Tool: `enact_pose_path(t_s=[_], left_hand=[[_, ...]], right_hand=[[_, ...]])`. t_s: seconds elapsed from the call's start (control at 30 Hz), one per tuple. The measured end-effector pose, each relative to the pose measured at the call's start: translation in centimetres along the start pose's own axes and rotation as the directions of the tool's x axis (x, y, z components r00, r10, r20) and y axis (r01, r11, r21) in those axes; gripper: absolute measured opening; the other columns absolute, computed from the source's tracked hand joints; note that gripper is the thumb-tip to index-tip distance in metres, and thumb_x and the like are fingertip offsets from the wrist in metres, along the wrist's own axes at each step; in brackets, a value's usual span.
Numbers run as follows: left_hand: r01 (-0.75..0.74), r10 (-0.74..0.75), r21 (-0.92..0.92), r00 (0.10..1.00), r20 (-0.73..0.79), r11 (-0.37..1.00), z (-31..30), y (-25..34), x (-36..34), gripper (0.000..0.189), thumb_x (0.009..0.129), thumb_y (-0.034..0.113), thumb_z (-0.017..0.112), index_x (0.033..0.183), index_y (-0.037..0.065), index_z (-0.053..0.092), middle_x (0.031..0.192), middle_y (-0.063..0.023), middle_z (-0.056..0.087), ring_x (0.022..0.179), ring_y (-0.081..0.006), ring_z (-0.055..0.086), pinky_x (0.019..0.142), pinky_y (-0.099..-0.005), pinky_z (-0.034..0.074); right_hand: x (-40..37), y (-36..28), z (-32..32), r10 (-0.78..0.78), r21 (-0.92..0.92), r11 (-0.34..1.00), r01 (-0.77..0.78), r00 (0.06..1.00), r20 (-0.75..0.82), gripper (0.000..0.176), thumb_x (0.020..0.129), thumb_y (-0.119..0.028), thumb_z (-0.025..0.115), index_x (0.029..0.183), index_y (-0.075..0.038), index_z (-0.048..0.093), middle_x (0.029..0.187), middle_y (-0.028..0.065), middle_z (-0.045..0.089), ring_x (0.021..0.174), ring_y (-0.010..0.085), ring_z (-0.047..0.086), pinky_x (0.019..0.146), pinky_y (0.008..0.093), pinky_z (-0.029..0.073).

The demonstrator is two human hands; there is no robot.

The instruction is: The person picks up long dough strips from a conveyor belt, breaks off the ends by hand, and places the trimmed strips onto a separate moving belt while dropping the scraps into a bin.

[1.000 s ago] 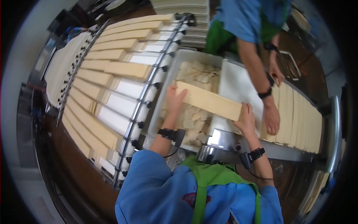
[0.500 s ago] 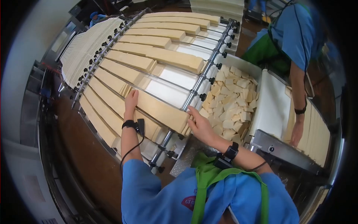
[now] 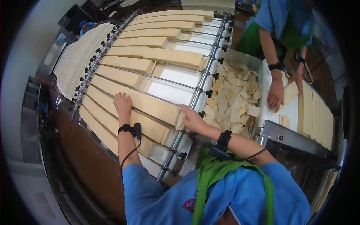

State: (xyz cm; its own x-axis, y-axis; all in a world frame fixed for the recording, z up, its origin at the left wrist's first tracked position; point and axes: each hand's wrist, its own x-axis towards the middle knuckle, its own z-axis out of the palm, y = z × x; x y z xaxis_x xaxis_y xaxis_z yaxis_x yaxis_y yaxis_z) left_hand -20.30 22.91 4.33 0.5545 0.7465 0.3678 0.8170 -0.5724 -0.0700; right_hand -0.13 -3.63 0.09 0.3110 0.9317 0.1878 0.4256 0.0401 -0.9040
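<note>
Long stacks of pale yellow sheets lie in lanes between thin metal rods on a white conveyor (image 3: 173,83). My left hand (image 3: 122,104) rests on top of one long stack (image 3: 150,102), fingers slightly spread. At the near right end of that same stack, my right hand (image 3: 190,118) touches its end face, with the index finger along the top edge and the thumb side hidden against the sheets. Below that stack lies another one (image 3: 148,125), beside my left wrist. A metal cross bar with black knobs (image 3: 195,98) runs close by my right hand.
A metal bin (image 3: 249,57) full of broken sheet pieces stands right of the conveyor. Beyond it, a co-worker in blue (image 3: 279,18) has both hands over sheets on a second conveyor (image 3: 268,82). Another person (image 3: 85,26) is at the far left.
My left hand has moved from a gap between stack parts onto the stack, which now looks continuous. My right hand has shifted slightly left. The co-worker's second hand has come into view.
</note>
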Motion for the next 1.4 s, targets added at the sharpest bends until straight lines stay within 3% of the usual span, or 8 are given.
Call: enact_pose_path(t_s=[0.2,0.27,0.3,0.37,0.6,0.77,1.03,1.4], left_hand=[[0.179,-0.132,-0.182,0.960,0.245,0.967,4.8,-2.7,0.7,0.047,0.085,0.034,0.043,0.115,-0.001,0.049,0.117,-0.0231,0.049,0.111,-0.0359,0.044,0.093,-0.0434,0.035],[0.070,-0.132,0.123,0.776,0.617,0.990,-0.3,2.0,3.6,0.047,0.086,0.032,0.044,0.114,-0.005,0.049,0.117,-0.0249,0.048,0.111,-0.0368,0.043,0.094,-0.0428,0.035],[-0.105,0.082,0.116,0.979,0.188,0.988,4.5,-0.9,2.8,0.044,0.085,0.027,0.048,0.114,-0.005,0.049,0.113,-0.0237,0.052,0.106,-0.0375,0.047,0.090,-0.0433,0.038],[-0.168,0.165,-0.058,0.985,-0.055,0.984,1.8,4.8,3.2,0.039,0.084,0.023,0.052,0.114,-0.003,0.051,0.108,-0.0219,0.056,0.099,-0.0363,0.053,0.085,-0.0417,0.042],[-0.202,0.285,-0.723,0.959,-0.007,0.661,-7.3,26.2,1.0,0.029,0.081,0.013,0.057,0.107,-0.001,0.057,0.103,-0.0144,0.060,0.090,-0.0234,0.058,0.077,-0.0307,0.045],[-0.339,0.574,-0.876,0.814,-0.090,0.344,-6.8,44.2,-0.9,0.036,0.079,0.006,0.056,0.114,0.000,0.051,0.111,-0.0140,0.055,0.092,-0.0218,0.057,0.078,-0.0309,0.046],[-0.588,0.812,-0.806,0.500,-0.301,0.063,-0.1,75.8,-2.1,0.046,0.081,0.016,0.055,0.119,-0.006,0.042,0.119,-0.0245,0.046,0.110,-0.0367,0.045,0.095,-0.0378,0.035],[-0.660,0.860,-0.579,0.486,0.159,0.480,0.8,92.8,-0.8,0.049,0.067,0.020,0.058,0.112,0.003,0.050,0.111,-0.0117,0.049,0.108,-0.0290,0.042,0.090,-0.0420,0.037]], right_hand=[[-2.1,-0.8,-4.8,-0.121,0.013,0.992,0.124,0.983,-0.134,0.050,0.073,-0.001,0.041,0.122,0.003,0.039,0.119,0.0238,0.045,0.111,0.0369,0.043,0.096,0.0376,0.035],[-3.2,-1.9,-8.9,-0.011,0.126,0.992,0.020,0.997,-0.075,0.050,0.075,-0.004,0.044,0.124,0.002,0.036,0.120,0.0231,0.044,0.108,0.0374,0.044,0.094,0.0386,0.036],[-4.1,-1.6,-10.8,0.023,0.108,0.994,-0.009,0.992,-0.126,0.050,0.076,-0.006,0.046,0.124,0.002,0.035,0.121,0.0229,0.043,0.109,0.0374,0.044,0.094,0.0388,0.036],[-5.8,-0.8,-14.3,0.080,0.094,0.994,-0.062,0.975,-0.208,0.053,0.077,-0.010,0.049,0.125,0.002,0.032,0.123,0.0225,0.040,0.109,0.0374,0.043,0.093,0.0393,0.036],[-21.0,7.8,-29.1,0.241,-0.022,0.887,-0.460,0.504,-0.830,0.046,0.076,-0.016,0.059,0.116,-0.002,0.043,0.109,0.0176,0.045,0.094,0.0340,0.051,0.077,0.0373,0.044],[-32.0,11.7,-38.0,0.269,-0.036,0.434,-0.900,0.168,-0.948,0.067,0.066,-0.025,0.072,0.114,0.007,0.039,0.105,0.0225,0.043,0.091,0.0395,0.051,0.078,0.0415,0.044],[-32.4,14.1,-41.5,0.367,-0.016,0.369,-0.929,0.161,-0.916,0.058,0.061,-0.028,0.076,0.098,0.004,0.044,0.094,0.0193,0.043,0.079,0.0372,0.055,0.066,0.0421,0.048],[-32.8,12.8,-42.1,0.389,-0.044,0.494,-0.868,0.266,-0.882,0.056,0.061,-0.027,0.076,0.093,0.002,0.042,0.092,0.0185,0.043,0.073,0.0369,0.056,0.060,0.0419,0.048]])
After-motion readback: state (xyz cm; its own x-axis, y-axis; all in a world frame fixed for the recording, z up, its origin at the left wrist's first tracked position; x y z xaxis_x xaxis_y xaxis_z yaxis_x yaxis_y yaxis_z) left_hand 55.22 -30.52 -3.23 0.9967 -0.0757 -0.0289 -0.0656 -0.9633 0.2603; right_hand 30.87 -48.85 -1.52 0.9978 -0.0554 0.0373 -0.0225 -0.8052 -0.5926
